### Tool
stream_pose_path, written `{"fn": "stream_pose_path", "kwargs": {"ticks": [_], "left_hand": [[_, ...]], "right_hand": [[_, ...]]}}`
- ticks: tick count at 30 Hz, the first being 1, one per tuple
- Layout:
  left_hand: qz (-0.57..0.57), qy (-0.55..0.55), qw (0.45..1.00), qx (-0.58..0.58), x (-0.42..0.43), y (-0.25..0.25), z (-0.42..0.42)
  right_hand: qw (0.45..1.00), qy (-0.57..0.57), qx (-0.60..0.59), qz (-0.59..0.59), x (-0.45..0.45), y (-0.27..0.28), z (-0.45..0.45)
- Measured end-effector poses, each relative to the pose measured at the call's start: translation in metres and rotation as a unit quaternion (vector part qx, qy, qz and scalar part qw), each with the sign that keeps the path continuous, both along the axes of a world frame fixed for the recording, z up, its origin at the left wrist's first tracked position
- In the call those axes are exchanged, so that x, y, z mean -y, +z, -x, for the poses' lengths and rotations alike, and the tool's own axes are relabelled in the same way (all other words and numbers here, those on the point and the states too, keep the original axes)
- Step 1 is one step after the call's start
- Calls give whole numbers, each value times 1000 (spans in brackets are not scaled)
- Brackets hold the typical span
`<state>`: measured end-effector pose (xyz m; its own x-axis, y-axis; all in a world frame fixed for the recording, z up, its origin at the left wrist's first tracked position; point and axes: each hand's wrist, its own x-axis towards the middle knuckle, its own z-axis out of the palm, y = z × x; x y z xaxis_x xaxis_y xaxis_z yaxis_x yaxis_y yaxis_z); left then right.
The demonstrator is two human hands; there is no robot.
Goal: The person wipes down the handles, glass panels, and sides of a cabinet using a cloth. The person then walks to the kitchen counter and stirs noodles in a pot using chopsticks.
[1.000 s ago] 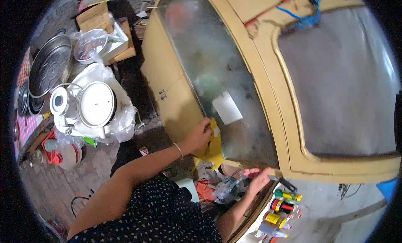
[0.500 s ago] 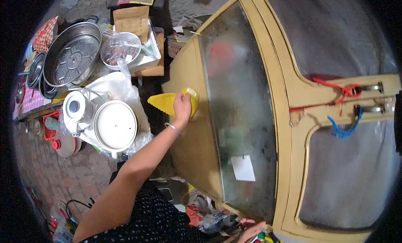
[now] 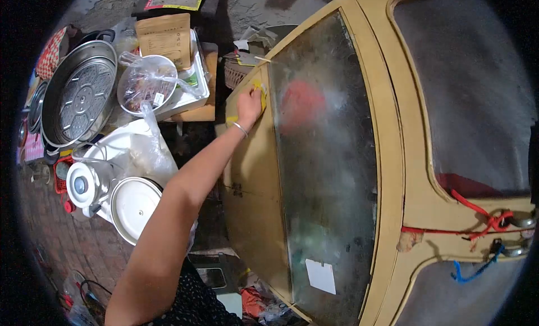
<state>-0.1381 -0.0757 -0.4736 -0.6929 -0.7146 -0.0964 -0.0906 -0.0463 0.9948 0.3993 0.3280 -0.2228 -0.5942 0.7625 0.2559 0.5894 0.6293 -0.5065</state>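
My left hand (image 3: 249, 107), with a bracelet on the wrist, is closed around a yellow cloth (image 3: 263, 94) and presses it against the upper part of a cream cabinet's wooden front (image 3: 255, 166). Part of the cloth is hidden behind the fingers and wrist. Just right of the hand runs the cabinet's clouded glass top (image 3: 331, 185); a red shape shows dimly through it and a white card (image 3: 320, 276) lies low on it. My right hand is out of the frame.
At left stand a white kettle (image 3: 88, 185), a white lidded pot (image 3: 136, 209), a steamer pan (image 3: 83, 101) and a plastic-wrapped bowl (image 3: 147, 85). Red cord (image 3: 477, 213) and blue cord (image 3: 477, 270) hang at the right handles. A red bag (image 3: 252, 302) lies low in the middle.
My left hand has carried the yellow cloth from the glass's lower edge up along the wooden front. My right hand has dropped out of view, and the camera view has shifted.
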Motion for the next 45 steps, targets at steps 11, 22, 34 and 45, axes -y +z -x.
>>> {"fn": "stream_pose_path", "kwargs": {"ticks": [11,22,34,45], "left_hand": [[118,-47,991,-49,15,-25,40],[123,-67,989,-54,-74,3,-91],[111,-140,969,-172,-160,3,-244],[-30,-232,972,-21,-221,26,-340]], "right_hand": [[997,-43,-16,65,5,-4,21],[991,-18,-65,116,-11,-9,5],[963,43,-141,226,-39,-28,-33],[974,50,-113,192,-20,-11,-21]]}}
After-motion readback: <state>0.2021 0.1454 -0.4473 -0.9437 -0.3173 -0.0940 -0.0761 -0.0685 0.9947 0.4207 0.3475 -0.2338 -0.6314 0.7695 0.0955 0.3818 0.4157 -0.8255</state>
